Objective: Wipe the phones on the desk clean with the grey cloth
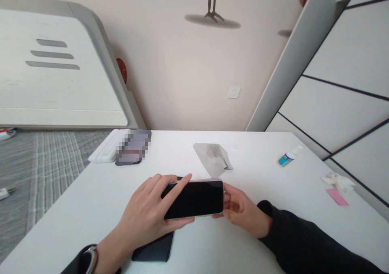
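A smartphone (200, 199) with a dark screen and a pale or clear edge is held sideways above the white table, its screen facing me. My left hand (152, 205) grips its left end, with fingers along the top edge and over the glass and the thumb along the bottom edge. At the other end, my right hand (240, 209) holds the right edge between curled fingers and thumb. Beneath my left hand lies a flat black item (154, 247), partly hidden by the hand; its kind is not clear.
On the table (258, 245), a crumpled translucent film (211, 158) lies behind the phone. A small spray bottle (287, 158), a crumpled white tissue (338, 183) and a pink slip (336, 197) are at right. A white case (106, 148) and a blurred dark phone-like item (133, 147) lie back left.
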The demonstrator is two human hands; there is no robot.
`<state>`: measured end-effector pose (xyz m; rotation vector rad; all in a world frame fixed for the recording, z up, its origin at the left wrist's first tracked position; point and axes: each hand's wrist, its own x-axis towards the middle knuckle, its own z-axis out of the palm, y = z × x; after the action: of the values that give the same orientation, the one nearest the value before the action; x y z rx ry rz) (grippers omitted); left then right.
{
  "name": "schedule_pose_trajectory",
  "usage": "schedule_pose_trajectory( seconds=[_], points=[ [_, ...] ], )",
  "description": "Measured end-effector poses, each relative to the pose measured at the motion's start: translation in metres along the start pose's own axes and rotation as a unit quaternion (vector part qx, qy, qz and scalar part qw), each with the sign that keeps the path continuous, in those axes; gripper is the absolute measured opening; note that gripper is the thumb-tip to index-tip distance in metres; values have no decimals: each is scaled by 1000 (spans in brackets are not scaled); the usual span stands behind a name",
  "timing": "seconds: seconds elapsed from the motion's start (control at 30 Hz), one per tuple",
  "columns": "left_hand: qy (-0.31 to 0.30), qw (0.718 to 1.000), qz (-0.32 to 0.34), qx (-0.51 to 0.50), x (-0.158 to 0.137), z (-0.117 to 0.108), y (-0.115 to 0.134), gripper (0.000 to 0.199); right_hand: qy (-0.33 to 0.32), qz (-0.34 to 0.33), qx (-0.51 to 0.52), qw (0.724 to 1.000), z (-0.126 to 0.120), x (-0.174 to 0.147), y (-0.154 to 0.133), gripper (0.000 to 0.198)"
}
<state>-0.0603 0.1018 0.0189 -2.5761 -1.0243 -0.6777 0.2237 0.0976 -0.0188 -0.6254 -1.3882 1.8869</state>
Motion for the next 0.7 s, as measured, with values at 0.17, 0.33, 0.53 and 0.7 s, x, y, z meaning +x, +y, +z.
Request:
schedule_pose_trajectory(
  seconds=[0.17,0.33,0.53,0.7],
  points=[
    [16,999,21,26,2,-1,2,79,19,-1,-3,1000,5,1,-2,62],
    [-3,1000,2,-9,3,0,0,83,19,-10,-6,1000,8,1,-6,58],
    [-27,997,-17,-67,0,-3,-3,91,12,-41,-32,999,9,-3,-5,53],
    [-59,994,-40,-86,1,-2,-5,90,-6,-40,10,999,3,-2,5,59]
  ],
)
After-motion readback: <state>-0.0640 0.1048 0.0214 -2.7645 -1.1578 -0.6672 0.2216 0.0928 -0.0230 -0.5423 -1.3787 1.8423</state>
